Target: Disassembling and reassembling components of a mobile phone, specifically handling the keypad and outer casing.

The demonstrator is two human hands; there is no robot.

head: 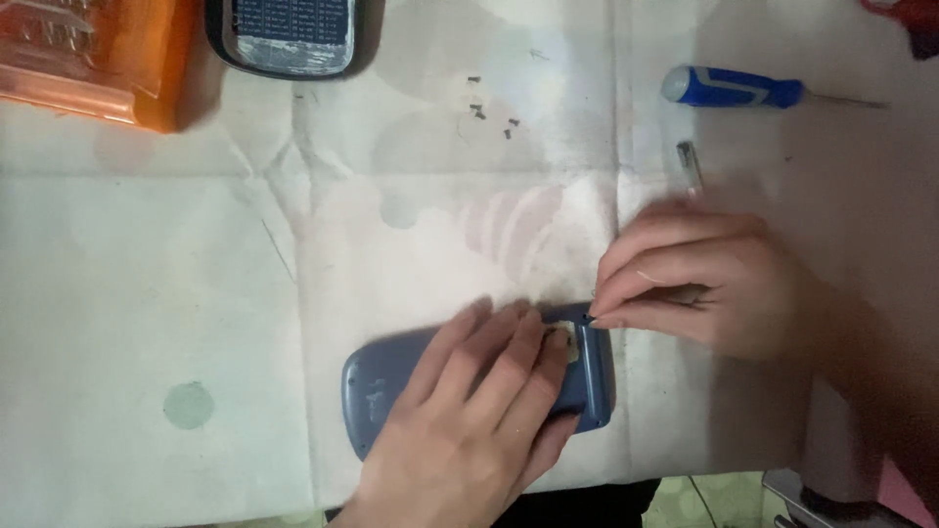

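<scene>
A pale creased cloth (147,293) covers the table. The left hand (469,411) lies flat on a blue-grey case (377,386). The right hand (694,288), fingertips pinched, touches its corner (anything held is too small to tell).

Light was soft and even but washed out on the pale cloth-covered table (147,293); the whole picture was hazy, with faint shadows beneath both hands.

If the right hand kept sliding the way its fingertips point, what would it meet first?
The right hand points left, fingertips at the blue-grey casing's top corner. Going on, it would probably meet the left hand's fingers lying flat on that casing.
</scene>
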